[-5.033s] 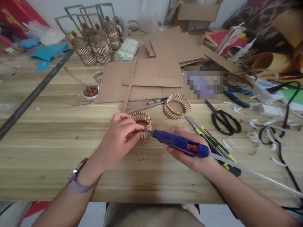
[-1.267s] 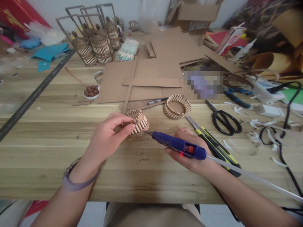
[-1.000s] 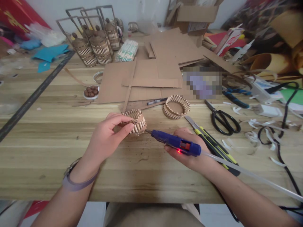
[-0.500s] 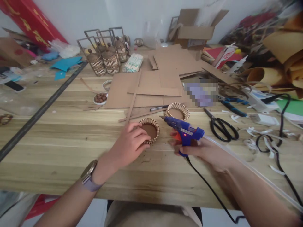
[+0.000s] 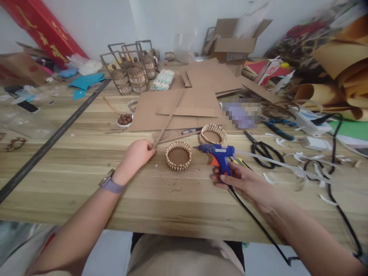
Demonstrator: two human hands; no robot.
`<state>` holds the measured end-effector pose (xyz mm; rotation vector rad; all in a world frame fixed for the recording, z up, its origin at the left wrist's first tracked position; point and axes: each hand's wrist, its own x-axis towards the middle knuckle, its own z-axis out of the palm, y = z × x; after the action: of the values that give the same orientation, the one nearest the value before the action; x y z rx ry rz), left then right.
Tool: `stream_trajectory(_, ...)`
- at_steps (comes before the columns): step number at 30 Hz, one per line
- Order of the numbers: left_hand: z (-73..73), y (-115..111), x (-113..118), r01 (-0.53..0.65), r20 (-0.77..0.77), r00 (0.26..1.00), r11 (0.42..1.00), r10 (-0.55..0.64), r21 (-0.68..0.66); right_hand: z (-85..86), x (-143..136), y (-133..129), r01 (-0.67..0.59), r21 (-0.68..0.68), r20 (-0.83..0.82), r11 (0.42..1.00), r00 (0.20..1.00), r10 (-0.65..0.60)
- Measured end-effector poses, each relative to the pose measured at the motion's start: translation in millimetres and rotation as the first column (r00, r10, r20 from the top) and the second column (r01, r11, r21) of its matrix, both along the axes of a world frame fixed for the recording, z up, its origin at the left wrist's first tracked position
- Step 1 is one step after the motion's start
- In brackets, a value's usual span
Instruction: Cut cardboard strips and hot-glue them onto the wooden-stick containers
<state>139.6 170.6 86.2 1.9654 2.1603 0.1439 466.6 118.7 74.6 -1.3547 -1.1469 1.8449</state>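
Note:
My left hand (image 5: 140,153) pinches the near end of a thin brown strip (image 5: 169,120), whose far part slants over the cardboard (image 5: 201,100). My right hand (image 5: 234,177) grips the lower handle of a blue glue gun (image 5: 220,150), its nozzle pointing left. Between my hands a round ring of small sticks with a brown base (image 5: 178,156) lies on the table, touched by neither hand. A second stick ring (image 5: 212,135) sits just behind the glue gun. A pen (image 5: 192,130) lies left of that second ring.
Black scissors (image 5: 263,151) and blue-handled pliers (image 5: 278,129) lie right, near white scraps and cables. A bowl of brown balls (image 5: 125,119) is at left. Behind stand handled stick lanterns (image 5: 136,78) and an open box (image 5: 232,44). A dark bar (image 5: 61,124) crosses the left side.
My left hand has left the nearer ring and taken hold of the strip, which has shifted. My right hand has moved lower on the glue gun's handle.

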Motion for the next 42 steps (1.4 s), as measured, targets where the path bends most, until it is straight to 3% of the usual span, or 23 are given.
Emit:
stream_trajectory(3,8.2,-5.8,-4.4,-0.044,0.065,0.997,0.999,0.043,0.017,-0.1,0.9,0.1,0.015,-0.008,0.015,1.0,1.0,-0.015)
stream_trajectory(5,15.0,-15.4,-4.0,-0.103,0.2,0.976,0.993,0.089,0.06,-1.2,-2.0,0.1,0.029,0.017,0.018,0.999,0.999,-0.029)
stream_trajectory(8,23.8,-33.0,5.2,-0.187,0.53,0.843,0.973,0.09,0.133,-4.5,-9.7,4.2,0.037,0.081,0.012,0.996,0.999,-0.038)
stream_trajectory(10,28.4,-44.4,15.5,-0.179,0.656,0.755,0.969,0.025,0.17,-5.9,-12.9,10.9,0.012,0.129,0.043,0.992,0.999,-0.017)
stream_trajectory(12,32.4,-55.3,26.7,-0.133,0.709,0.703,0.971,-0.05,0.2,-3.2,-12.4,18.9,-0.074,0.211,0.192,0.975,0.981,0.033)
stream_trajectory(14,35.3,-66.3,37.8,-0.082,0.726,0.678,0.969,-0.119,0.235,6.1,-9.7,23.8,-0.221,0.342,0.494,0.914,0.869,0.025)
stream_trajectory(16,36.0,-77.1,48.8,-0.042,0.695,0.694,0.955,-0.184,0.295,21.4,-9.6,22.0,-0.356,0.479,0.741,0.802,0.655,-0.151)
stream_trajectory(17,35.2,-82.1,54.5,-0.024,0.664,0.716,0.942,-0.217,0.333,30.3,-12.0,18.5,-0.38,0.548,0.766,0.745,0.587,-0.263)
stream_trajectory(18,33.5,-86.6,60.4,-0.004,0.624,0.74,0.926,-0.251,0.377,39.2,-16.5,13.7,-0.379,0.613,0.741,0.694,0.579,-0.339)
stream_trajectory(20,27.9,-93.2,72.1,0.051,0.538,0.78,0.889,-0.32,0.455,54.2,-30.3,3.4,-0.385,0.657,0.655,0.649,0.718,-0.237)
stream_trajectory(22,21.1,-95.9,81.5,0.127,0.452,0.798,0.844,-0.399,0.521,63.2,-46.1,-3.7,-0.382,0.658,0.564,0.649,0.821,-0.089)
stream_trajectory(25,13.6,-91.9,83.2,0.26,0.335,0.788,0.772,-0.516,0.58,66.1,-60.4,-3.6,-0.385,0.656,0.496,0.649,0.868,0.014)
stream_trajectory(29,8.6,-72.6,58.1,0.464,0.121,0.784,0.704,-0.609,0.538,60.9,-58.5,7.4,-0.418,0.678,0.535,0.604,0.845,-0.016)
stream_trajectory(33,-2.5,-49.4,34.4,0.566,0.017,0.79,0.74,-0.613,0.364,52.4,-59.2,16.2,-0.515,0.689,0.607,0.51,0.794,-0.019)
stream_trajectory(37,-14.1,-39.0,35.8,0.611,0.005,0.765,0.729,-0.644,0.307,44.3,-69.1,21.1,-0.602,0.657,0.677,0.455,0.736,-0.004)
stream_trajectory(42,-16.6,-38.9,43.1,0.612,-0.007,0.766,0.726,-0.642,0.313,35.9,-76.6,24.2,-0.639,0.671,0.689,0.375,0.724,0.0)
